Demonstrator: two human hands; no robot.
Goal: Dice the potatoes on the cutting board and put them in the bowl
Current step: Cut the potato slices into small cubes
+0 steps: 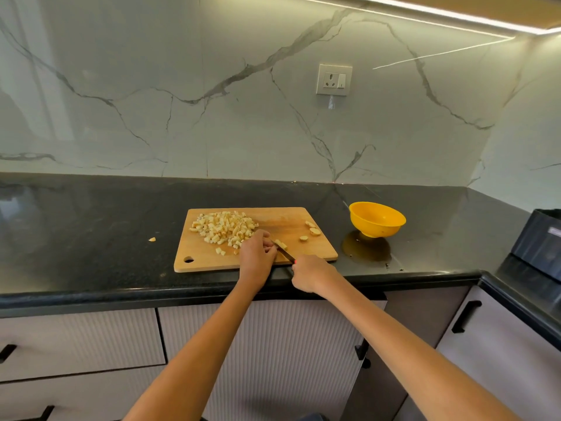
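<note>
Left hand [256, 255] pins a potato piece [281, 244] on the cutting board [318, 253]; right hand [309, 273] grips the knife [285, 253] (blade against the piece). Diced potato [224, 227] lies heaped at the board's left, slices [312, 228] at its right, and the yellow bowl [377, 223] stands beside the board.

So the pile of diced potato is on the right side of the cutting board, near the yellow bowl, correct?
Not quite. In the head view the pile of diced potato sits on the left side of the cutting board, away from the yellow bowl.
</note>
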